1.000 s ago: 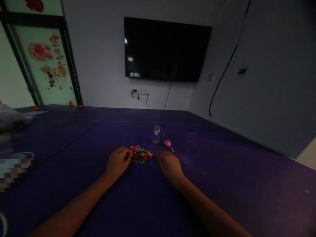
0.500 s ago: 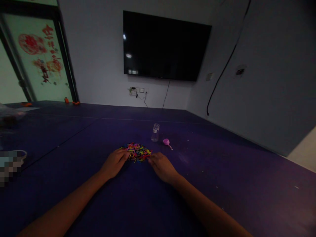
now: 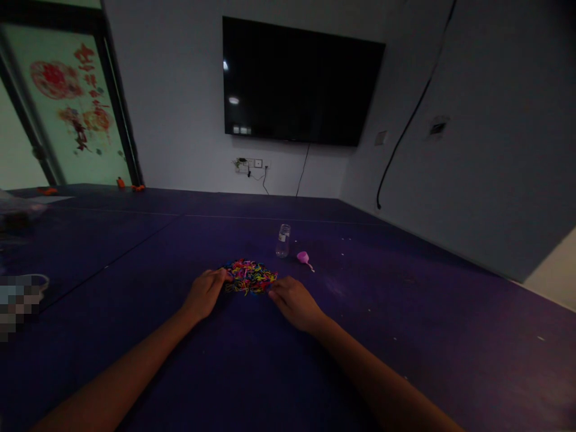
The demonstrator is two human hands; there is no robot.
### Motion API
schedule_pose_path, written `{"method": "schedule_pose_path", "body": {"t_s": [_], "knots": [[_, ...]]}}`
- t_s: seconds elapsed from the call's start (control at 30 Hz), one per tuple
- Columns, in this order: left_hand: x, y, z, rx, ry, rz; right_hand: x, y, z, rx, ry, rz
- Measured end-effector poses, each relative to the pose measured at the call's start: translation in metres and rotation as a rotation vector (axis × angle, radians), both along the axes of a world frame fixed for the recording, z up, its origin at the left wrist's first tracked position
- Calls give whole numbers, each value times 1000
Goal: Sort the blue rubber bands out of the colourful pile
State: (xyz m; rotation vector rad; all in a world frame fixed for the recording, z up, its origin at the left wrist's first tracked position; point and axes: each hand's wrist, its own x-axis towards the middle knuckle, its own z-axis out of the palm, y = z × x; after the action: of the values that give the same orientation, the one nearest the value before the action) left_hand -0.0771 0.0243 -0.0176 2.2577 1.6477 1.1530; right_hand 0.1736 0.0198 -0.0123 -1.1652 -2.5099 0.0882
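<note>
A loose pile of small multicoloured elastic bands [image 3: 249, 276] lies on the purple floor between my hands. My left hand [image 3: 206, 294] rests at the pile's left edge, fingers reaching forward against the bands; it looks open. At the right edge, my right hand [image 3: 294, 303] has its fingers curled together, fingertips touching the outermost bands. Whether anything is pinched in them is hidden. Just beyond the pile stands a clear bottle [image 3: 283, 241] with a pale label and no cap visible. Beside it to the right lies a pink cup-shaped piece [image 3: 303, 257] with a short tail.
Pale scraps dot the purple floor [image 3: 432, 324] on the right. A clear plastic bag [image 3: 20, 210] and a partly blurred pale object [image 3: 27, 294] lie at the left. Orange items [image 3: 120, 182] sit by the door. A television [image 3: 301, 81] hangs on the far wall.
My left hand has drawn back slightly to the left, showing more of the pile's left side. The right hand, bottle and pink piece have barely moved.
</note>
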Motion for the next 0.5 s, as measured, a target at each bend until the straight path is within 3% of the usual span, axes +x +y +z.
{"method": "schedule_pose_path", "body": {"t_s": [0.1,0.3,0.37,0.5], "knots": [[0,-1,0,38,-30,1,0,1,-2,9,26,-62],[-5,-2,5,90,-59,153,6,7,0,0,87,-242],[-4,-3,6,32,-63,100,7,8,1,-12,71,-281],[4,-5,2,-64,-89,-135,8,10,0,-21,50,-336]]}}
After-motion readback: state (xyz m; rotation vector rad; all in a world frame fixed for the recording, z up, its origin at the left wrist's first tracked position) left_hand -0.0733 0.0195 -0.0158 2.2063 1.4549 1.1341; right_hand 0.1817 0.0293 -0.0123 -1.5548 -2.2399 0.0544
